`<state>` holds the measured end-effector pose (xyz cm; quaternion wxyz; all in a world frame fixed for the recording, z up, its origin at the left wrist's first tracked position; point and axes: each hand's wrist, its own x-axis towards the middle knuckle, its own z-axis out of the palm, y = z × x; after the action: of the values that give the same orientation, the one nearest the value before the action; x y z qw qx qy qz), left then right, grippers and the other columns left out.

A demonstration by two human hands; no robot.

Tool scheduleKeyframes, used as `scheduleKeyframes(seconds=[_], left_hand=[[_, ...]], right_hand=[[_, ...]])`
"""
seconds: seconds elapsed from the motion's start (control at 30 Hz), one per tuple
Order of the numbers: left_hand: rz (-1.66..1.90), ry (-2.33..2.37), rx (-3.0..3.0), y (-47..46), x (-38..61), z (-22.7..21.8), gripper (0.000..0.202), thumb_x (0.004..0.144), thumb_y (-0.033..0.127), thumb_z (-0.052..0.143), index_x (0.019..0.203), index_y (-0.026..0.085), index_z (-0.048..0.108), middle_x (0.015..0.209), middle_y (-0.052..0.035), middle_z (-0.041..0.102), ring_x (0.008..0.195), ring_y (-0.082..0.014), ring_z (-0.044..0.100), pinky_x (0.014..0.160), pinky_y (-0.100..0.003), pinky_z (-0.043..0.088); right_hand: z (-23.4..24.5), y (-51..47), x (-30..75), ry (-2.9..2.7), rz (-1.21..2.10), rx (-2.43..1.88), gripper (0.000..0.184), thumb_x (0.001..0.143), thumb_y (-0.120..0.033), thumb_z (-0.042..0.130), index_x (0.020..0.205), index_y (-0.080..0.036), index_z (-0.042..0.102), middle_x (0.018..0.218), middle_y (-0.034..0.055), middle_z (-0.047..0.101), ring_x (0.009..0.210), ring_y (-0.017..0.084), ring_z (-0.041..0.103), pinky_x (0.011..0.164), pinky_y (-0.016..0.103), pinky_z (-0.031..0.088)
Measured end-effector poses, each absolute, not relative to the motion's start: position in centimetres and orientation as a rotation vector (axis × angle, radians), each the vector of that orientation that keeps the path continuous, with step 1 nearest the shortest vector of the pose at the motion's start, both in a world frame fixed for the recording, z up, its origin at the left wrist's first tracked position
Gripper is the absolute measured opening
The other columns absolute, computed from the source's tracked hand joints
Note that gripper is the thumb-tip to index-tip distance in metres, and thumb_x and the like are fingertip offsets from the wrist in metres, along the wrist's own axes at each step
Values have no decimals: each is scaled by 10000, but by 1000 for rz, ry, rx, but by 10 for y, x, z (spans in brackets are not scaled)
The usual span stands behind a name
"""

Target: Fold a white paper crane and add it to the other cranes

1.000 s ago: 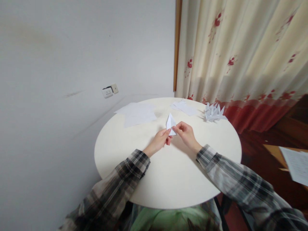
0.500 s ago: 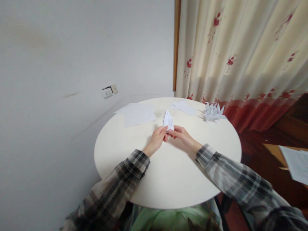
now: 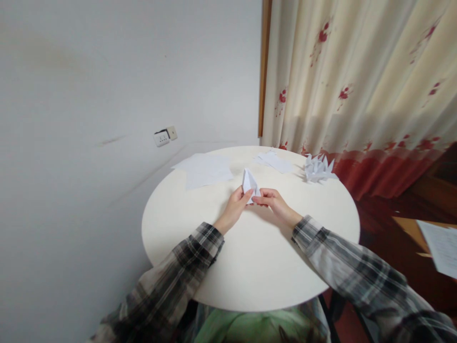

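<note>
A small piece of white folded paper (image 3: pixel 249 181), pointed at its top, is held up over the round white table (image 3: pixel 260 257). My left hand (image 3: pixel 237 202) grips its lower left side, with the thumb lying across the front. On the lower right, my right hand (image 3: pixel 273 200) pinches the paper between thumb and fingers. Both hands are closed on it, and some fingertips are hidden behind the paper.
Flat white sheets (image 3: pixel 207 171) lie at the table's back left, with smaller paper pieces (image 3: pixel 274 161) at the back. Spiky folded paper shapes (image 3: pixel 319 168) cluster at the back right. A wall (image 3: pixel 89 200) borders the left; a curtain (image 3: pixel 342 124) hangs behind the right.
The folded paper sits slightly lower and shows a wider, more triangular front with a crease on the right. My left thumb has shifted further across it. Both hands still hold it.
</note>
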<state>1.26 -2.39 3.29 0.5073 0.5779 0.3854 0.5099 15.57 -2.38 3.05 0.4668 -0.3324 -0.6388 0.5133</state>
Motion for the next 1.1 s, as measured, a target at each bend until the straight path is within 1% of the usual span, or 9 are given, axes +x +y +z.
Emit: scheduleKeyframes(seconds=[0.13,0.23,0.3,0.5,0.63,0.73,0.87,0.97,1.1], left_hand=[[1334,836,1325,-23,12,36,412,625,398,730,893,110,604,876,-58,659,790,-164,595,725,-262,442],[1281,708,1213,-25,12,36,468,604,348,763,971,103,606,1027,-124,650,903,-207,606,810,-309,448],[1262,677,1149,-27,13,37,502,584,302,785,1007,107,596,1073,-140,637,940,-217,604,829,-320,451],[1234,768,1086,-29,12,36,392,615,225,763,966,117,627,1042,-121,658,920,-208,620,759,-288,486],[1256,755,1132,-28,12,37,369,630,222,755,963,122,633,1041,-113,660,915,-201,625,775,-289,485],[1235,719,1159,-27,12,37,377,655,281,744,981,130,632,1056,-116,655,923,-203,625,809,-306,476],[1210,689,1235,-26,10,37,403,683,415,706,944,115,643,977,-119,678,861,-207,639,785,-309,476],[1202,704,1270,-25,9,37,389,702,441,681,906,111,648,938,-115,686,808,-195,644,743,-291,477],[1252,708,1258,-26,8,42,361,692,398,704,912,120,635,986,-117,675,869,-207,635,777,-312,472]], right_hand=[[31,-26,153,-1613,1210,-842,371,609,-411,658,474,-177,405,467,-68,361,466,67,291,483,236,201],[30,-26,153,-1621,1190,-845,341,616,-405,644,486,-173,431,470,-67,362,466,67,282,486,241,195],[28,-25,153,-1640,1184,-846,331,626,-407,636,500,-169,443,477,-65,368,473,68,278,489,244,192],[19,-24,156,-1730,1221,-828,391,649,-431,636,517,-178,369,519,-70,294,502,66,239,493,240,176],[17,-21,159,-1798,1149,-856,390,675,-421,627,518,-175,368,536,-67,267,512,67,216,490,239,167],[17,-19,162,-1839,1101,-878,350,682,-425,618,541,-162,436,550,-59,309,522,71,238,494,234,193],[19,-18,163,-1897,1119,-847,301,691,-423,612,612,-143,534,572,-49,371,526,74,274,503,234,223],[19,-19,164,-1924,1119,-828,285,699,-412,610,631,-143,543,578,-50,369,525,73,274,500,233,217],[18,-20,165,-2004,1025,-877,314,712,-401,598,563,-155,474,544,-61,304,515,71,246,484,232,183]])
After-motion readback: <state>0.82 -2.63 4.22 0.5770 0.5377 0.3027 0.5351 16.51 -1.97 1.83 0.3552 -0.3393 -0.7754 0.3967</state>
